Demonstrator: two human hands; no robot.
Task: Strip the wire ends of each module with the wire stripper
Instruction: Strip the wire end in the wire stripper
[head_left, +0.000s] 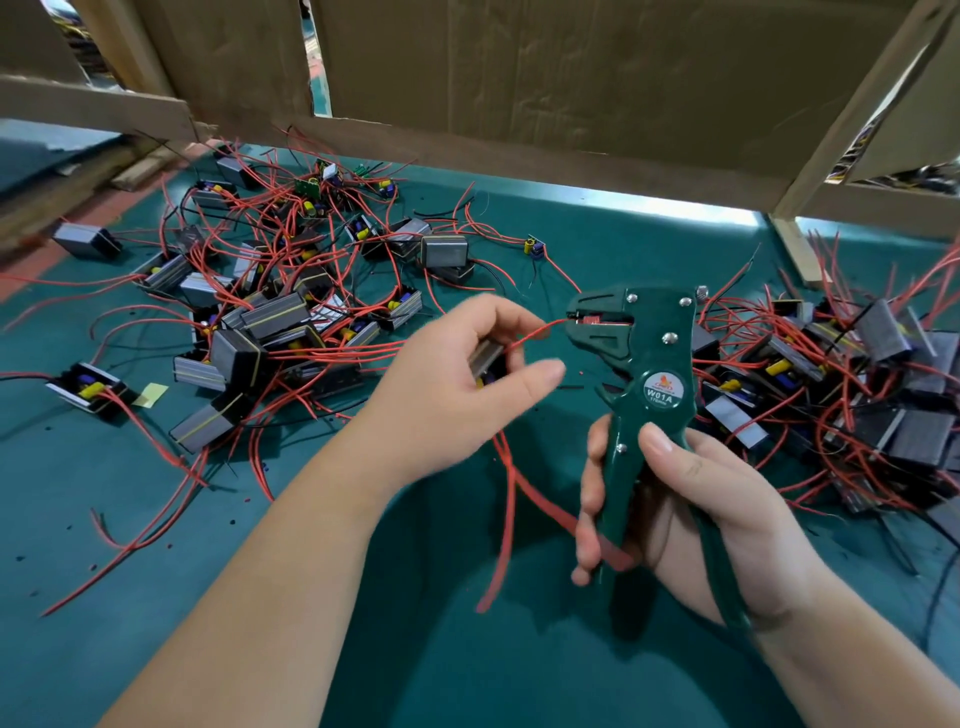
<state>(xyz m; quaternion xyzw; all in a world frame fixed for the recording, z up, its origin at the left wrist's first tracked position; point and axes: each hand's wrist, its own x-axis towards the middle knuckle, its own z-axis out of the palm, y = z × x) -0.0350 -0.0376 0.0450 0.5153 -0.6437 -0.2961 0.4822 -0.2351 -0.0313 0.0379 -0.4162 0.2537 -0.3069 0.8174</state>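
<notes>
My left hand (467, 374) grips a small grey and black module (485, 359) and pinches one of its red wires (540, 331). That wire's tip reaches into the jaws of the green wire stripper (641, 358). My right hand (685, 499) is wrapped around the stripper's two handles and holds the tool upright, jaws pointing left. More red wires from the held module hang down between my hands. A pile of modules (270, 322) with red and black wires lies on the left of the table, and a second pile (852, 395) lies on the right.
The table has a teal mat (467, 649). Cardboard walls (545, 78) and wooden strips close off the back. Loose red wires trail over the mat at the left front. Small black insulation scraps dot the mat. A yellow tape scrap (150, 393) lies near a left module.
</notes>
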